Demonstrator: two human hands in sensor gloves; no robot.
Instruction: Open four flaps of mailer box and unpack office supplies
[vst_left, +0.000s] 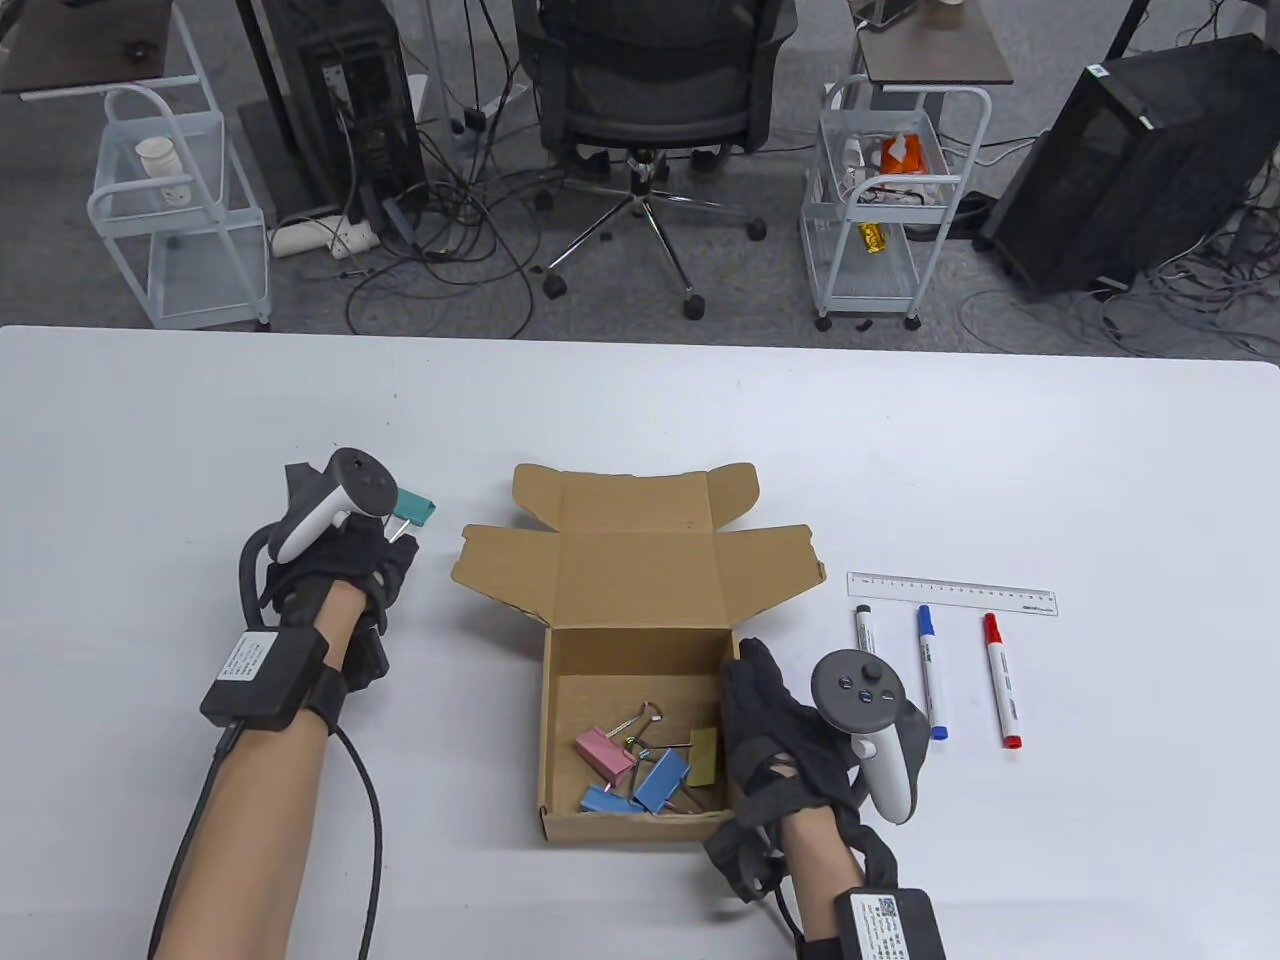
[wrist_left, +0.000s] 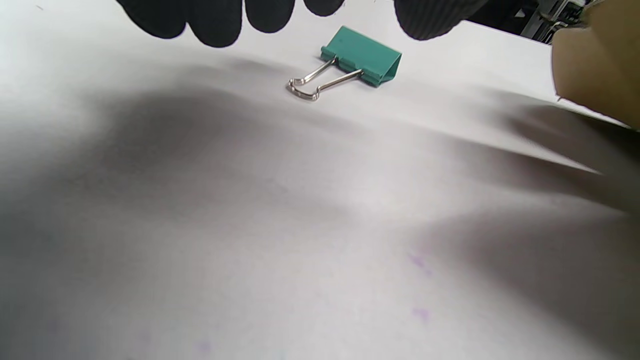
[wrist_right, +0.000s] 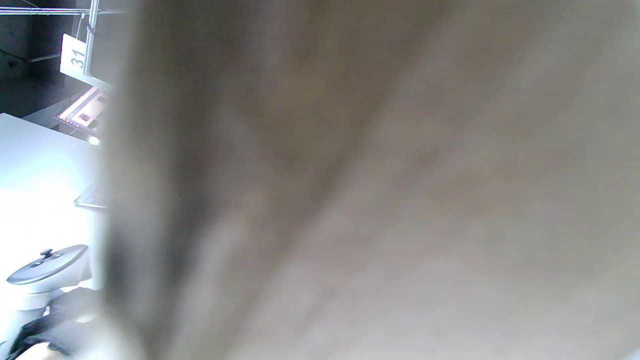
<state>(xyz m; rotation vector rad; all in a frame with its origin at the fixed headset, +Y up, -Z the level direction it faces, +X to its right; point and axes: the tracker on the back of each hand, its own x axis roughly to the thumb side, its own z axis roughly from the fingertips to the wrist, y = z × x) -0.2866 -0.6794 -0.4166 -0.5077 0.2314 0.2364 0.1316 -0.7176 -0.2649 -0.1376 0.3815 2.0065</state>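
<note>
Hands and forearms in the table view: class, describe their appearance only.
Both hands, left hand and right hand, wear black gloves. Each carries a grey-and-white tracker, a labelled black wrist box and black cable. Forearms are bare, sleeveless.

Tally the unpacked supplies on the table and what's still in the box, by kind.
Markers on table: 3 (black, blue, red)
Ruler: 1
Green binder clip on table: 1
Binder clips in box: at least 4
Total: at least 9

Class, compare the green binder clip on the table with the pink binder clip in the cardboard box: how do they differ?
The green binder clip lies alone on the white table, left of the open cardboard mailer box; the pink binder clip lies inside it among other clips. They differ in colour. Both have silver wire handles.
</note>
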